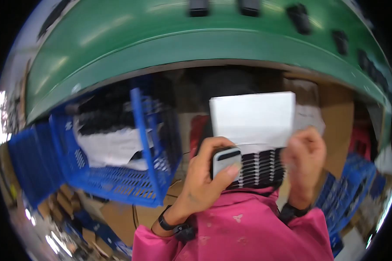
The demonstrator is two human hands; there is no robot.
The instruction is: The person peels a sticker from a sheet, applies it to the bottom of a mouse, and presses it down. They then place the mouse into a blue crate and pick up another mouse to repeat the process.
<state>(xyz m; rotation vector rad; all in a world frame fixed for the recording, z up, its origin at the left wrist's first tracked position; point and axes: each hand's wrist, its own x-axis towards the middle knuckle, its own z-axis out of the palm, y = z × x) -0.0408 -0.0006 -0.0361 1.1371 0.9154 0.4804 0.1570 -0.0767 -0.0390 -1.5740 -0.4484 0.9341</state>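
Note:
In my left hand (207, 180) is a small flat rectangular device (227, 162), pale grey with a black strip across its top end. My thumb presses on its face and the fingers wrap round its far side. Beneath it, close to my lap, several rows of thin black pieces (261, 165) stand packed together with pale gaps between the columns. A blank white sheet or flap (253, 117) rises behind these rows. My right hand (306, 158) is raised at the right edge of the rows; motion blurs its fingers, and no held thing can be made out.
A green worktop (161, 50) curves across the far side, bearing several dark devices (299, 18). At left stands a blue plastic crate (159, 161) with black items and white paper (111, 148). A brown carton (337, 117) and blue crates (350, 182) are at right.

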